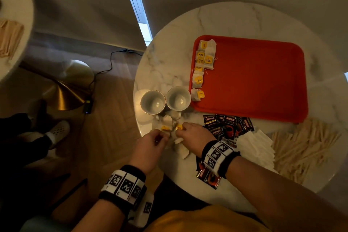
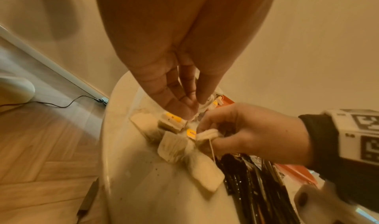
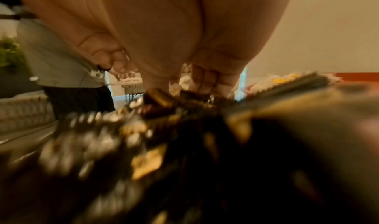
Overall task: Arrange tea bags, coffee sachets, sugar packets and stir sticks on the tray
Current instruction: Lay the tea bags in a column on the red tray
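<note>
Several tea bags [image 1: 204,58] with yellow tags lie in a column along the left edge of the red tray [image 1: 254,81]. Loose tea bags [image 2: 174,146] are heaped at the marble table's near left edge. My left hand [image 1: 163,136] hovers over this heap, and in the left wrist view its thumb and fingertips [image 2: 192,110] pinch a thin tea bag string. My right hand [image 1: 180,130] pinches a bunched tea bag [image 2: 207,134] by its yellow tag [image 2: 191,133]. Black coffee sachets [image 1: 229,124], white sugar packets [image 1: 256,147] and wooden stir sticks [image 1: 305,145] lie in front of the tray.
Two empty cups [image 1: 153,102] [image 1: 178,98] stand side by side just left of the tray's near corner. My right wrist lies over coffee sachets. Left of the table is wood floor with a brass lamp base [image 1: 64,96], a cable and someone's shoe [image 1: 58,132].
</note>
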`<state>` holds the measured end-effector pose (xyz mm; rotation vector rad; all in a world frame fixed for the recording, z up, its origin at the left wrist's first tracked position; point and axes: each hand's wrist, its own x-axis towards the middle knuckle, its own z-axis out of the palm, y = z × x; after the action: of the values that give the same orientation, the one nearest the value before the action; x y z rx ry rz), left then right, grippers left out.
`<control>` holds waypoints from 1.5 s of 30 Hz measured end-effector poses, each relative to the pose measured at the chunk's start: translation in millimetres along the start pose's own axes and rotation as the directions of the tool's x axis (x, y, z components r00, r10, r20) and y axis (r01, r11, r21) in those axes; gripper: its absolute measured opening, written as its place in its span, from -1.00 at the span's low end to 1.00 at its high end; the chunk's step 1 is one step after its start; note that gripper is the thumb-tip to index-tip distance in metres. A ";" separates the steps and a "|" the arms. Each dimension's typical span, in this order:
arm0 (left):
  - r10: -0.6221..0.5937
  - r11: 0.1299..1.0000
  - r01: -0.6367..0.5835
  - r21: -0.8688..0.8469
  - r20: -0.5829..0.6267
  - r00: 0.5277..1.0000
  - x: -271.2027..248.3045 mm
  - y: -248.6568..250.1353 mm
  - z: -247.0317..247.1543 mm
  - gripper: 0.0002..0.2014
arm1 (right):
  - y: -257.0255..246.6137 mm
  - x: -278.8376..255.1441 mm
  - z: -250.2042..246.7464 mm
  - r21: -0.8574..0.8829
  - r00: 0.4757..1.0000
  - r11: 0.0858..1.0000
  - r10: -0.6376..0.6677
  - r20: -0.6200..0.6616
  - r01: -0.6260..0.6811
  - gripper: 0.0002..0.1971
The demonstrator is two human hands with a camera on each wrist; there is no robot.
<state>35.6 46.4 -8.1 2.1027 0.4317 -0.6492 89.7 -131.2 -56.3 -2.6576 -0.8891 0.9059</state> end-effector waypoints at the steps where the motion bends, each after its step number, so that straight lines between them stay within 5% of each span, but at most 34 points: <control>1: 0.007 0.999 -0.007 -0.035 -0.014 1.000 0.5 0.4 0.3 -0.89 | 2.7 -1.9 -5.2 0.047 1.000 0.999 0.009 -0.020 -0.008 -0.71; 8: 0.098 0.948 -0.128 -0.292 -0.115 0.989 5.2 23.4 3.6 -0.78 | 16.6 -40.8 -62.4 0.419 0.978 0.907 0.048 -0.202 0.042 -0.83; 12: 0.192 0.886 -0.184 -0.425 -0.025 0.981 4.6 55.1 10.2 -0.53 | 14.4 -72.1 -98.1 0.634 0.953 0.767 0.109 -0.281 0.099 -0.86; 16: 0.207 0.806 -0.073 -0.588 0.165 0.964 4.5 91.8 17.5 -0.38 | 11.7 -95.7 -129.9 0.783 0.935 0.588 0.121 -0.334 0.204 -0.83; 19: 0.180 0.663 0.117 -0.739 0.309 0.934 4.4 115.0 22.2 -0.30 | 12.6 -103.5 -144.9 0.826 0.924 0.510 0.142 -0.355 0.239 -0.78; 23: 0.280 0.442 0.317 -0.839 0.465 0.840 6.0 135.1 24.8 -0.31 | 22.5 -102.6 -146.3 0.744 0.916 0.650 0.191 -0.354 0.152 -0.79; 27: 0.242 0.444 0.307 -0.842 0.442 0.863 9.4 148.0 29.2 -0.44 | 32.7 -95.9 -140.5 0.496 0.886 0.866 0.184 -0.426 0.059 -0.86; 32: 0.208 0.405 0.285 -0.869 0.391 0.897 16.2 154.7 33.8 -0.53 | 35.4 -95.3 -140.5 0.691 0.868 0.714 0.264 -0.420 0.117 -0.84; 36: 0.176 0.427 0.283 -0.859 0.386 0.906 20.0 155.1 35.1 -0.58 | 43.3 -95.9 -142.3 0.567 0.826 0.817 0.248 -0.507 0.103 -0.83; 41: 0.196 0.446 0.279 -0.850 0.397 0.897 21.5 155.3 34.8 -0.43 | 46.5 -101.0 -152.7 0.646 0.853 0.750 0.238 -0.465 0.142 -0.64; 45: 0.172 0.464 0.218 -0.858 0.329 0.929 26.0 155.4 35.9 -0.58 | 48.9 -100.9 -151.6 0.621 0.813 0.775 0.287 -0.506 0.113 -0.70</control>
<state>126.8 -68.9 59.0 0.9097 0.4443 -0.6221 141.6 -229.7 95.9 -2.1558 -0.2292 0.2627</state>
